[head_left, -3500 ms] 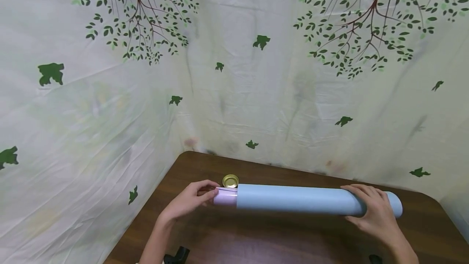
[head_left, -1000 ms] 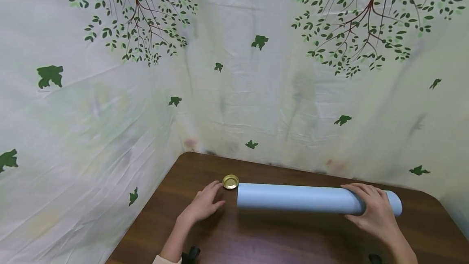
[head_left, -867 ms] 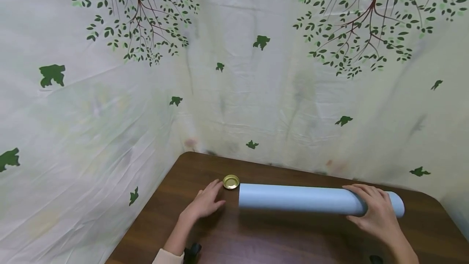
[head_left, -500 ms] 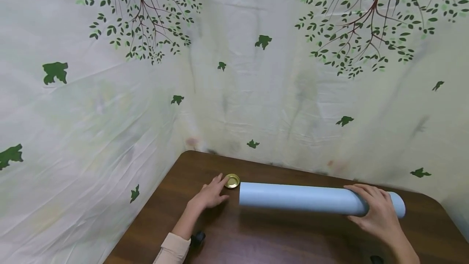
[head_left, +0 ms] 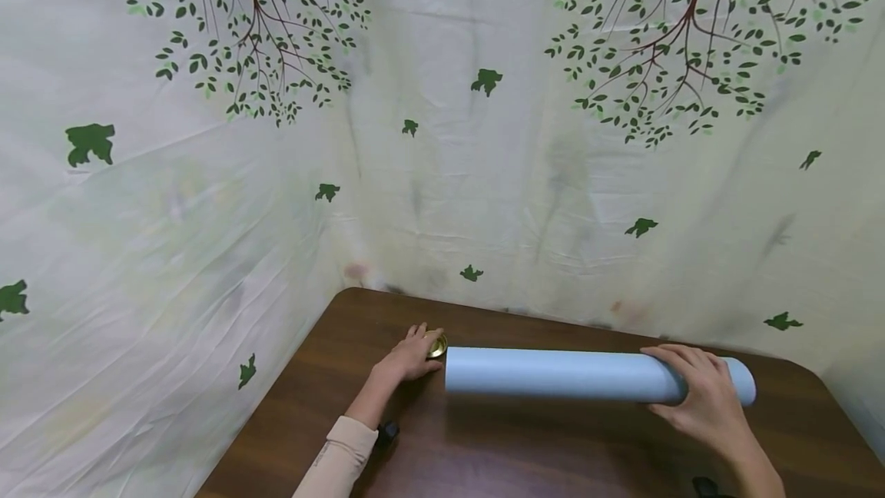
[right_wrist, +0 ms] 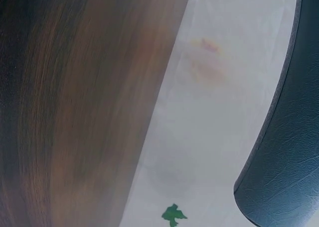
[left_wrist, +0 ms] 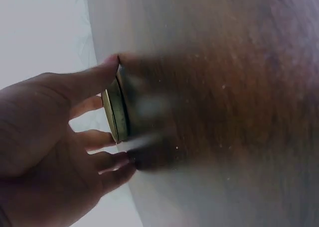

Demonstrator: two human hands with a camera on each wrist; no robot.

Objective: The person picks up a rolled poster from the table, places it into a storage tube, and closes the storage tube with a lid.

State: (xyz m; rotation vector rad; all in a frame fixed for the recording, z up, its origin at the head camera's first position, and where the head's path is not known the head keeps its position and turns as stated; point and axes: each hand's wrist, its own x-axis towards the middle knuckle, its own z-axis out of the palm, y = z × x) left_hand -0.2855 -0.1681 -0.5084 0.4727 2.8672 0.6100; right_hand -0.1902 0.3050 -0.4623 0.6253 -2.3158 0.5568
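Note:
My left hand [head_left: 409,354] is at a small gold metal lid [head_left: 438,345] lying by the left end of a light blue tube [head_left: 553,372]. In the left wrist view the thumb [left_wrist: 107,70] touches one edge of the lid [left_wrist: 114,110], and fingers curl along its far side. My right hand [head_left: 698,390] grips the tube near its right end, thumb below and fingers over the top, holding it level above the table. The right wrist view shows only the tube's grained surface [right_wrist: 284,152], dark blue there; the hand itself is out of that view.
A brown wooden table [head_left: 498,452] with rounded far corners lies beneath. White cloth [head_left: 429,206] printed with trees and green leaves hangs behind and at the left. Black wrist-worn pieces [head_left: 387,433] show at both wrists.
A lavender piece stuck out of the tube's left end, with my left hand on it; it no longer shows. The left hand has since moved right onto the lid. My right hand stays put.

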